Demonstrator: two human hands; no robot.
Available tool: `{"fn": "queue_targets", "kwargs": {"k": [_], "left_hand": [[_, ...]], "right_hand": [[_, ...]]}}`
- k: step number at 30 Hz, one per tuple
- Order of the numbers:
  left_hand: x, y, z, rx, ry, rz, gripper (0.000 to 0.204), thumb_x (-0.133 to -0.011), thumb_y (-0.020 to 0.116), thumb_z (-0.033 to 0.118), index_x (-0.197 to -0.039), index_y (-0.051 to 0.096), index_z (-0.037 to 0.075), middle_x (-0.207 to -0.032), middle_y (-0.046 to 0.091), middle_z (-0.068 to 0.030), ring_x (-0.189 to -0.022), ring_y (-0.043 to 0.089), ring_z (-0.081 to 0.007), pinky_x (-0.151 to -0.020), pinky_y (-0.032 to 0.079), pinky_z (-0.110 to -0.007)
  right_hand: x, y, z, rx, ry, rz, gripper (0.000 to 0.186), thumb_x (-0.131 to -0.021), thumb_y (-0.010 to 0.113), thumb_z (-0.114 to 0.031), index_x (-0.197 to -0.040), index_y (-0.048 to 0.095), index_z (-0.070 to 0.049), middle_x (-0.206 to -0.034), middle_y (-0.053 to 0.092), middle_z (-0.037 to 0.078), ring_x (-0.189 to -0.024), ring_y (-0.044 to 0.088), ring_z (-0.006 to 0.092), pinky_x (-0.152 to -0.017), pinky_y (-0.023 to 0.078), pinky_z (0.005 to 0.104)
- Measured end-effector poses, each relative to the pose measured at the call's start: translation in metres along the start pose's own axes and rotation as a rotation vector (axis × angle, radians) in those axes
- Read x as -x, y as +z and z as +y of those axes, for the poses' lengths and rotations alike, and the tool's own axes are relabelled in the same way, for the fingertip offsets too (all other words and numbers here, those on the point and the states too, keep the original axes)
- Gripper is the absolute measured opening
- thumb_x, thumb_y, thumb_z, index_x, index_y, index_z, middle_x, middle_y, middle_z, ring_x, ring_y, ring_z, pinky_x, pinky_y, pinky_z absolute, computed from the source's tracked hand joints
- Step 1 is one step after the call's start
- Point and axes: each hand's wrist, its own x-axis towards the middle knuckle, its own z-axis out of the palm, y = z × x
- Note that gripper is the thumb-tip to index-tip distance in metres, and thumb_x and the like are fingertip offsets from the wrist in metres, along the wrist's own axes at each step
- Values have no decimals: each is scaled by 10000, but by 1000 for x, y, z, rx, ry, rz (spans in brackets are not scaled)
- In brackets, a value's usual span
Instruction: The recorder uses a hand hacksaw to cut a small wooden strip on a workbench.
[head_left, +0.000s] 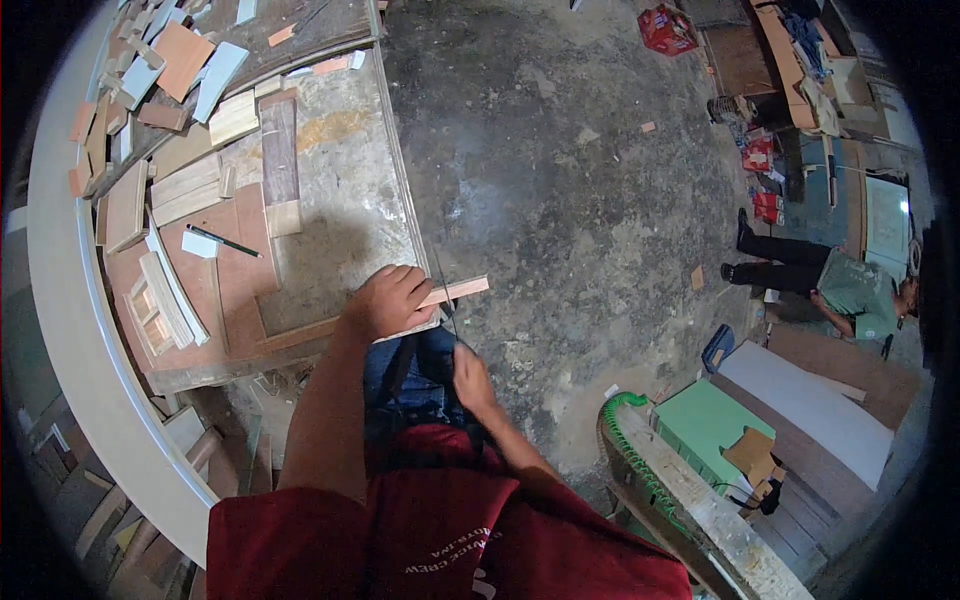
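Observation:
My left hand [388,300] is closed over a narrow wooden strip [462,288], pressing it at the near right corner of the worn workbench [335,170]; the strip's free end sticks out past the edge. My right hand [470,375], lower and beyond the edge, grips what looks like a thin dark saw [450,318], whose blade runs upward across the strip; its handle is mostly hidden by the fingers. A pencil [225,240], a white card [199,243] and a small wooden frame piece [160,305] lie to the left on a plywood sheet [237,290].
Many wood offcuts [185,60] cover the bench's far left. A person [860,290] in green is at the right, near cluttered benches and red boxes [760,153]. A concrete ledge [730,540] with a green coiled hose [640,470] stands at my lower right, beside leaning boards [810,410].

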Motion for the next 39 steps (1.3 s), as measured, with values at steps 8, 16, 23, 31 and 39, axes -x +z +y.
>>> {"fn": "queue_targets", "kwargs": {"k": [8,16,23,31,39], "left_hand": [[0,0,-2,-15,-5,16,309,-701,693,223,-908,605,11,-777,509,-98,-742,549,-263,-675,456,-365],[3,2,-2,23,-40,-20,313,-725,665,269,-907,591,25,-820,522,-103,-794,550,-266,-714,446,-365],[1,2,-3,-54,17,28,274,-739,669,262,-889,588,48,-795,526,-71,-763,548,-229,-681,443,-336],[-3,-9,2,-263,192,0,171,-730,624,231,-876,586,151,-740,474,10,-744,527,-157,-647,407,-300],[0,4,0,-117,46,35,274,-753,661,284,-916,599,72,-797,531,-44,-773,544,-188,-691,421,-313]], "right_hand": [[-64,-19,-55,22,-2,-169,368,-974,323,-272,-968,542,24,-893,586,283,-854,540,473,-722,427,533],[-6,-9,-25,-69,121,-46,432,-981,315,-314,-1000,577,30,-936,575,306,-924,532,471,-748,423,525],[-76,-23,-84,-13,104,-108,435,-981,337,-320,-953,573,44,-906,570,305,-924,522,472,-714,429,509],[8,-13,-4,44,154,-88,419,-976,343,-315,-1021,580,28,-912,578,298,-917,531,471,-740,435,505],[-55,-17,-54,-92,30,-84,396,-985,319,-275,-1022,565,33,-911,578,302,-912,539,470,-752,440,500]]}}
